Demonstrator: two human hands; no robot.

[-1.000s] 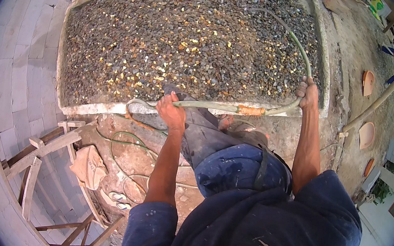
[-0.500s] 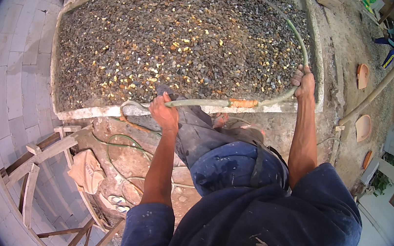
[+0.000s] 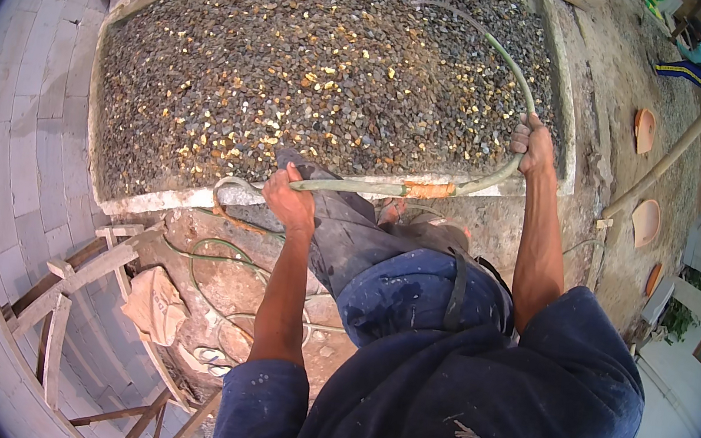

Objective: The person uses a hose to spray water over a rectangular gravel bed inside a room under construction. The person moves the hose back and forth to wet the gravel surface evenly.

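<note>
**A:** ok so what's each hand doing here?

**B:** Both are on the same green hose (image 3: 372, 188). The left hand (image 3: 290, 201) is fisted tight around it near the close edge of the gravel bed (image 3: 297, 81), just left of centre. The right hand (image 3: 533, 142) is further off and over to the right, fingers also wrapped shut around the hose where it bends upward.

**A:** where does the hose run?

**B:** Between the two hands it lies roughly along the pale concrete rim (image 3: 178, 196) at the near side of the bed, with an orange band (image 3: 428, 190) partway along it. Past the right hand it arcs out over the pebbles toward the far side. Left of the left hand it loops down off the rim.

**A:** anything else around?

**B:** A thin green line (image 3: 216, 248) curling over the reddish ground below the rim, a crumpled tan sack (image 3: 154, 304) beside it, wooden frames (image 3: 64, 306) at near left on grey pavers. Far right has a tan pipe (image 3: 674, 149) and some orange tile pieces (image 3: 644, 131). Person's wearing dusty blue work clothes.
</note>
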